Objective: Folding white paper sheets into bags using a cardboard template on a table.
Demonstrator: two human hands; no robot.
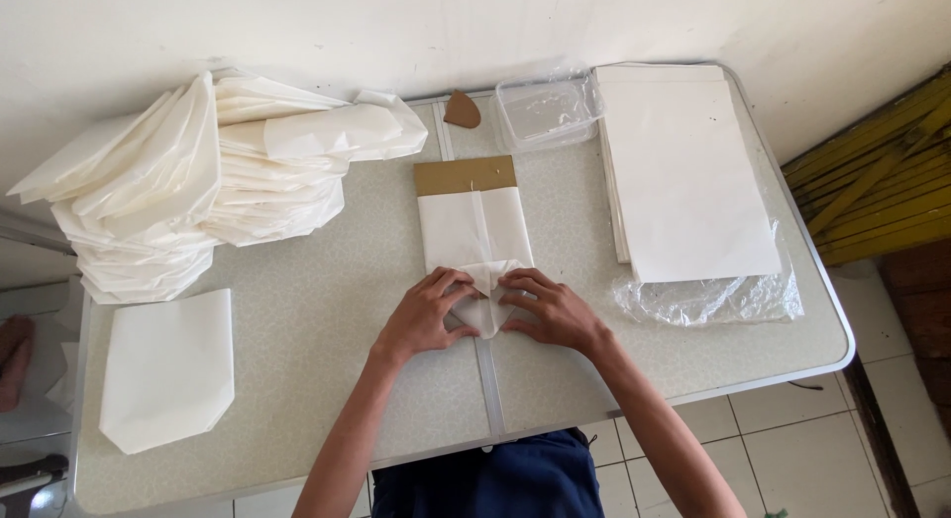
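A white paper sheet [474, 231] is wrapped around a brown cardboard template [464, 174] at the middle of the table, with the cardboard's far end showing. My left hand [426, 315] and my right hand [550, 310] press down on the paper's near end, which is folded into a point [485, 290]. The fingers of both hands lie flat on the folded flaps, left and right of the point.
A tall heap of finished white paper bags [188, 181] fills the far left, with one flat bag [168, 369] lying near the left front. A stack of flat white sheets [684, 171] on clear plastic wrap [713, 295] lies at the right. A clear plastic box [545, 112] and a small brown cardboard piece [462, 110] sit at the back. The table rim [837, 330] is at the right.
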